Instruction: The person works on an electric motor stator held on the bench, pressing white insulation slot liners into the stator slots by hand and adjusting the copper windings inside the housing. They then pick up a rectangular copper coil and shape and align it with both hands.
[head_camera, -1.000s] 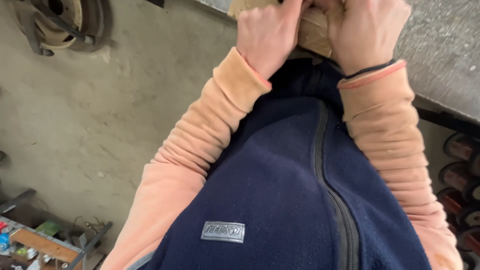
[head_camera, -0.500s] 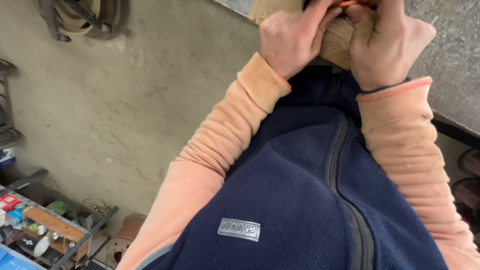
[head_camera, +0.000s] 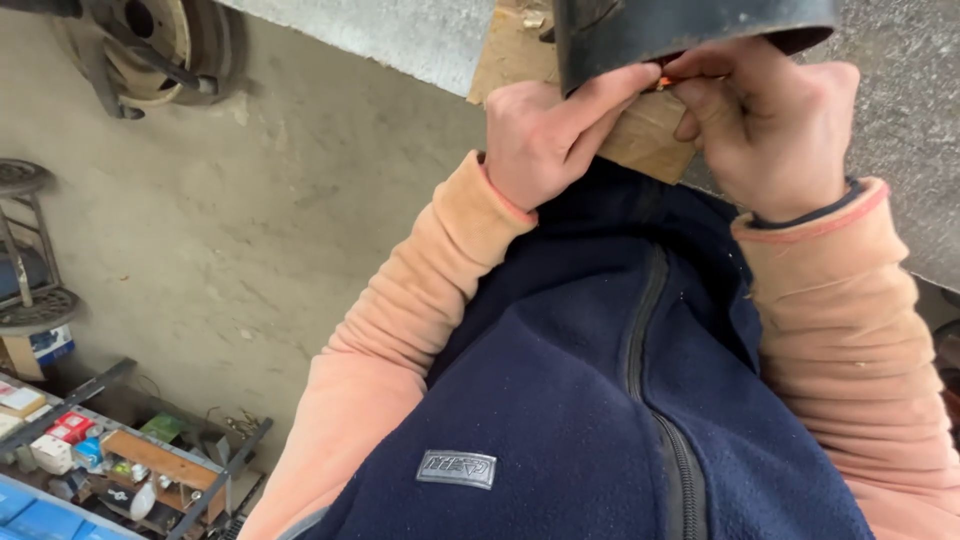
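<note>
Both hands pinch a small orange piece (head_camera: 668, 80) under the dark metal part (head_camera: 690, 30) on the wooden board (head_camera: 640, 140); left hand (head_camera: 545, 135), right hand (head_camera: 770, 125) closed; seating it looks the step in hand; steady fingers needed

Both hands meet at the top of the view, under the lower edge of a dark metal part (head_camera: 690, 30). The left hand (head_camera: 545, 140) stretches its forefinger to a small orange piece (head_camera: 668, 80); the right hand (head_camera: 770, 125) pinches that piece from the other side, fingers (head_camera: 715, 65) curled. What the piece is cannot be told. Behind the hands lies a wood block (head_camera: 640, 140) on a grey worktop (head_camera: 900, 120). Peach sleeves (head_camera: 420, 330) and a navy fleece vest (head_camera: 600, 400) fill the lower frame. At left, a concrete floor (head_camera: 250, 220), a wheel (head_camera: 150, 45) and a shelf (head_camera: 120, 450) of small boxes.
</note>
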